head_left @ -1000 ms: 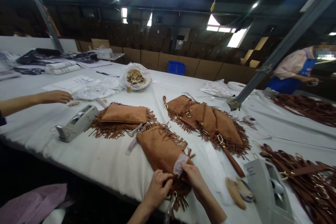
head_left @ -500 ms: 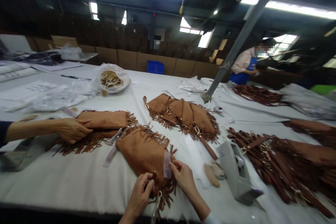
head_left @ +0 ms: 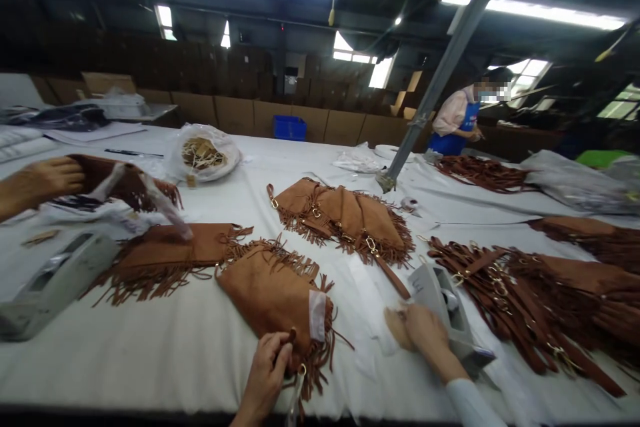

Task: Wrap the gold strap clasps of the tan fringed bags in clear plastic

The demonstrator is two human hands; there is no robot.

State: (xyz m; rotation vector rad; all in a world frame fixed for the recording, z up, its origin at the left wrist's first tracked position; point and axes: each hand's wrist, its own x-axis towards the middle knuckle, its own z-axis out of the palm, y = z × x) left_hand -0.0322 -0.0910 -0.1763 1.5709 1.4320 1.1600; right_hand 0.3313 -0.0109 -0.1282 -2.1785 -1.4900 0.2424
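Observation:
A tan suede fringed bag lies flat in front of me, with a strip of translucent tape across its right end. My left hand pinches a small brown piece at the bag's lower edge, beside a gold ring with a clear strip hanging from it. Away to the right, my right hand is over a beige oval pad, close against the left side of a grey tape dispenser. Its fingers point down and are blurred, so their grip is unclear.
Another person's hand lifts a brown fringed bag at left, near a second dispenser. Several fringed bags lie mid-table, and brown straps are heaped at right. A metal post rises from the table.
My right hand has left the taped end of the bag and moved right to the pad and dispenser. My left hand stays put. The other person's hand has raised a bag.

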